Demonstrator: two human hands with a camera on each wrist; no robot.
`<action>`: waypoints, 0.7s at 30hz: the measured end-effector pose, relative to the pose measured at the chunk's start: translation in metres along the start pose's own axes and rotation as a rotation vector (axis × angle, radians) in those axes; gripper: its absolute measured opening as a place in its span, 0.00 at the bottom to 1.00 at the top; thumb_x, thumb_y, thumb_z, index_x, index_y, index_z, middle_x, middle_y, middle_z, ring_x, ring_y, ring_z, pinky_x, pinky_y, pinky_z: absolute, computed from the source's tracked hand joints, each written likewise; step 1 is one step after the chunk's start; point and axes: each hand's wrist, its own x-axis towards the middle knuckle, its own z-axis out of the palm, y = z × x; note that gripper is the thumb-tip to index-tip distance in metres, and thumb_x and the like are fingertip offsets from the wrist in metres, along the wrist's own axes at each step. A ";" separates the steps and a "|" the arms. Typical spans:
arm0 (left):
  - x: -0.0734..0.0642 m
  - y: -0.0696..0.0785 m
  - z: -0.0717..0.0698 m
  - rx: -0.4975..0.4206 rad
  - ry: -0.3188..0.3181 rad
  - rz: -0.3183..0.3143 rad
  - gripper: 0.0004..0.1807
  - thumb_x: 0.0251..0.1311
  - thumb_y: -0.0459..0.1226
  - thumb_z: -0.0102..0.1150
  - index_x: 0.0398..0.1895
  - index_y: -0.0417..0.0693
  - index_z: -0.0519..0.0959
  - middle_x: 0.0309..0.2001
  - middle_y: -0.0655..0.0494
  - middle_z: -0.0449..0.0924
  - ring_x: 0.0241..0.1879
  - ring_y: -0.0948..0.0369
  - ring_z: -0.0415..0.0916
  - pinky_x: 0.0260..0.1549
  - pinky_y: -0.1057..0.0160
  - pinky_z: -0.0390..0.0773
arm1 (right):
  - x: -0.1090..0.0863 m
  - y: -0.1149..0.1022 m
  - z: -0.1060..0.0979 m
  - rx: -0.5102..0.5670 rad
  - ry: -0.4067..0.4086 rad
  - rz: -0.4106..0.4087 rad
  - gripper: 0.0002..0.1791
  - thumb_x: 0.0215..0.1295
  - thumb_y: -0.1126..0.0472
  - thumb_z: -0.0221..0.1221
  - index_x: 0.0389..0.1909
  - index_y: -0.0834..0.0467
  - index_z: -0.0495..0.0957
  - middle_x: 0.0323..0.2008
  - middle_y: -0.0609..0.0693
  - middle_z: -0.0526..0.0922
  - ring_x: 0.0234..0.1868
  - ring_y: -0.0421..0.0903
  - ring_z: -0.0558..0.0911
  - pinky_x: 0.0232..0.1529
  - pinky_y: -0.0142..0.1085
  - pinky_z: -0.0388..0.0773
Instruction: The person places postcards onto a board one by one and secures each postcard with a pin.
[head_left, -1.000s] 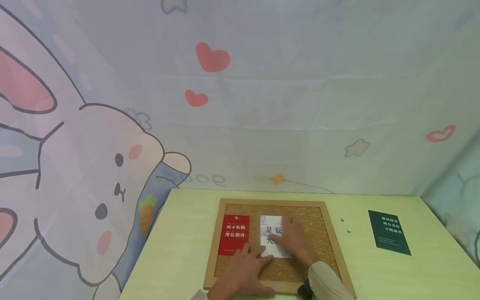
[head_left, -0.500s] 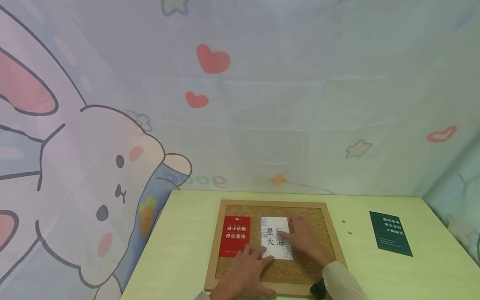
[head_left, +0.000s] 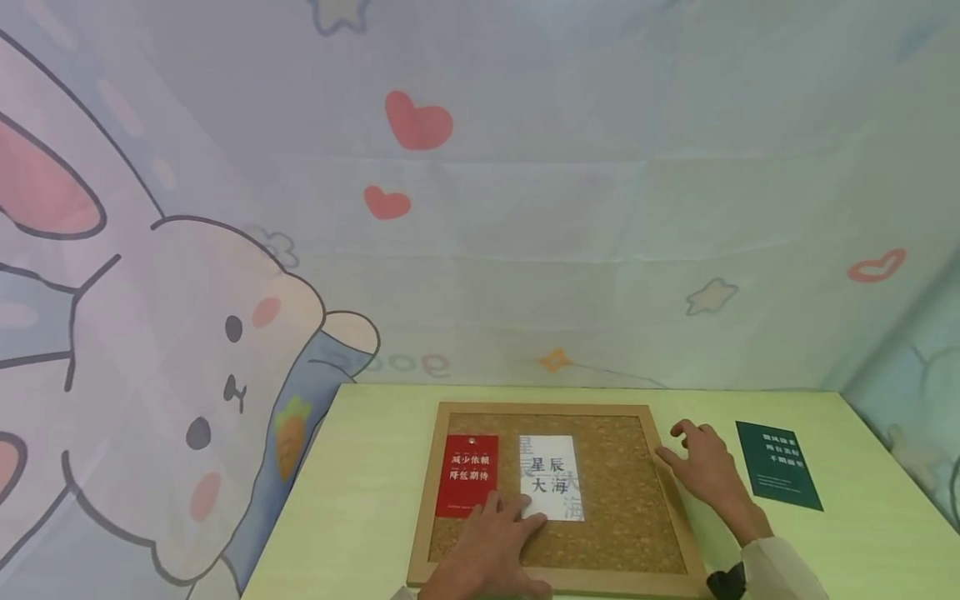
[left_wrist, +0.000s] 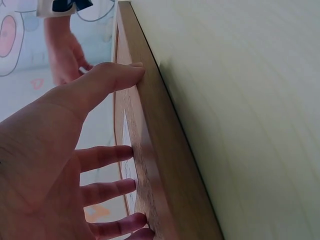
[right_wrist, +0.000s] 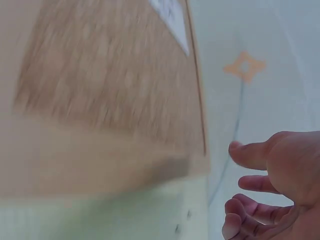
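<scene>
A white card [head_left: 551, 492] with dark characters lies on the framed cork board [head_left: 622, 500]. My left hand [head_left: 491, 546] rests with spread fingers at the white card's lower left corner and the red card's bottom edge. In the left wrist view, its thumb [left_wrist: 117, 80] lies on the wooden frame. My right hand [head_left: 705, 462] hovers over the right side of the frame and the table, thumb and fingers apart, holding nothing. Two small pins [right_wrist: 189, 214] show on the table in the right wrist view; the right hand hides them in the head view.
A red card [head_left: 468, 479] with a pin at its top lies at the left of the cork board. To the right, a dark green card [head_left: 780, 465] lies on the light table [head_left: 352, 492]. A printed cloth backdrop [head_left: 525, 208] rises behind the table.
My right hand has left the white card and moved right, past the board's frame. The left hand keeps its place, and the white card lies where it was.
</scene>
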 end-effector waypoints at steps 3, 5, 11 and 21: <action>-0.001 0.000 0.001 -0.002 0.003 0.000 0.50 0.37 0.70 0.73 0.71 0.76 0.73 0.73 0.62 0.68 0.69 0.46 0.63 0.64 0.40 0.70 | -0.004 0.020 -0.003 -0.023 0.001 0.004 0.20 0.70 0.62 0.64 0.52 0.73 0.74 0.43 0.70 0.76 0.41 0.62 0.79 0.33 0.53 0.79; -0.001 0.000 0.001 0.002 0.005 0.000 0.50 0.37 0.70 0.73 0.71 0.76 0.73 0.73 0.62 0.68 0.69 0.46 0.63 0.64 0.40 0.70 | -0.005 0.033 -0.002 -0.050 -0.008 0.005 0.18 0.70 0.64 0.63 0.52 0.74 0.75 0.42 0.70 0.77 0.40 0.62 0.80 0.32 0.52 0.78; -0.001 0.000 0.001 0.015 0.000 -0.001 0.50 0.38 0.70 0.72 0.72 0.76 0.73 0.73 0.63 0.67 0.68 0.48 0.63 0.65 0.42 0.70 | -0.006 0.060 0.005 -0.079 -0.034 -0.003 0.13 0.66 0.68 0.62 0.46 0.74 0.80 0.34 0.64 0.80 0.34 0.56 0.79 0.32 0.51 0.78; -0.001 0.000 -0.001 0.025 -0.001 0.001 0.50 0.38 0.71 0.71 0.71 0.76 0.73 0.73 0.64 0.68 0.67 0.48 0.63 0.64 0.43 0.71 | -0.006 0.069 0.010 -0.079 -0.015 0.011 0.05 0.66 0.71 0.60 0.36 0.71 0.80 0.31 0.59 0.80 0.33 0.54 0.79 0.34 0.51 0.78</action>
